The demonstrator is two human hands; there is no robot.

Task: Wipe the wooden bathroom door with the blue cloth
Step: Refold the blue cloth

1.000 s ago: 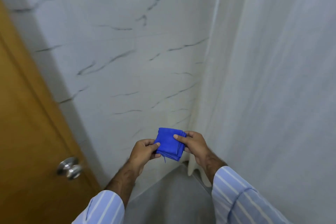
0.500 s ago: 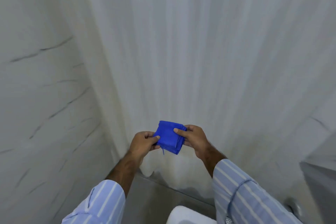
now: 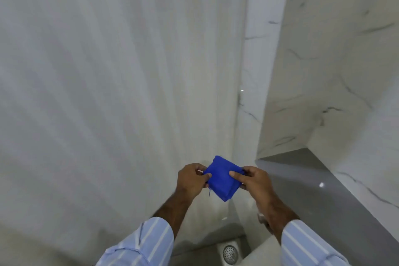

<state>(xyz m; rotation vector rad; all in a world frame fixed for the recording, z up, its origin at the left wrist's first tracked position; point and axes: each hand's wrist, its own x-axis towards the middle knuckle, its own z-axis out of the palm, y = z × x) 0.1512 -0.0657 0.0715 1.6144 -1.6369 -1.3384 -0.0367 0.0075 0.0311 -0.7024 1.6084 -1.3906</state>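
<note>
A folded blue cloth (image 3: 223, 180) is held in front of me at waist height between both hands. My left hand (image 3: 191, 180) pinches its left edge. My right hand (image 3: 254, 180) grips its right side with the thumb laid on top. A loose thread hangs from the cloth's lower left. The wooden door is out of view.
A white shower curtain (image 3: 108, 93) fills the left and middle. A marble-tiled wall (image 3: 323, 60) stands at the right above a grey ledge (image 3: 313, 196). A round floor drain (image 3: 230, 254) lies below my hands.
My view has swung to the right: the wooden door and its knob have left the frame, and the curtain, the tiled corner and the grey ledge have come in. Both hands still hold the cloth.
</note>
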